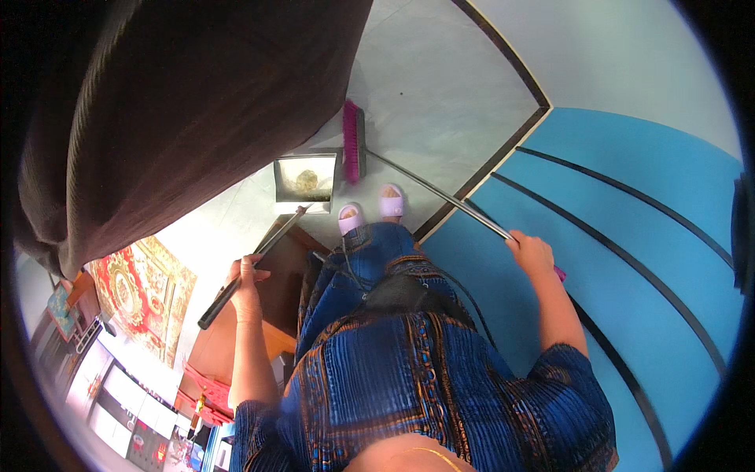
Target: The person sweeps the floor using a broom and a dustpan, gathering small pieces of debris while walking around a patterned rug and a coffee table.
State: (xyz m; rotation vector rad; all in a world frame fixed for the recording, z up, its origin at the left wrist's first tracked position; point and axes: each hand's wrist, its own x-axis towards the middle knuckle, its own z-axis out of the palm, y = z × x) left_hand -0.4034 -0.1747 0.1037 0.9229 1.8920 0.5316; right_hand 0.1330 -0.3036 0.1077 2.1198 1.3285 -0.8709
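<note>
My left hand (246, 283) grips the dark handle (219, 305) of a long-handled dustpan (286, 207). The pan rests on the tiled floor in front of my feet, with a clump of dust and debris (307, 180) inside it. In my right hand (532, 253) is the metal stick (439, 193) of a broom, its end showing beyond my fist. The broom head (354, 141), with purple bristles, stands on the floor just past the pan's right side, close to a large dark brown cloth (194, 118).
Purple slippers (391, 202) are on my feet. A blue wall (590, 236) with black strips and a dark skirting (501, 141) bounds the right side. The brown cloth covers something bulky ahead on the left. A red patterned carpet (141, 295) and wooden furniture (277, 277) lie left.
</note>
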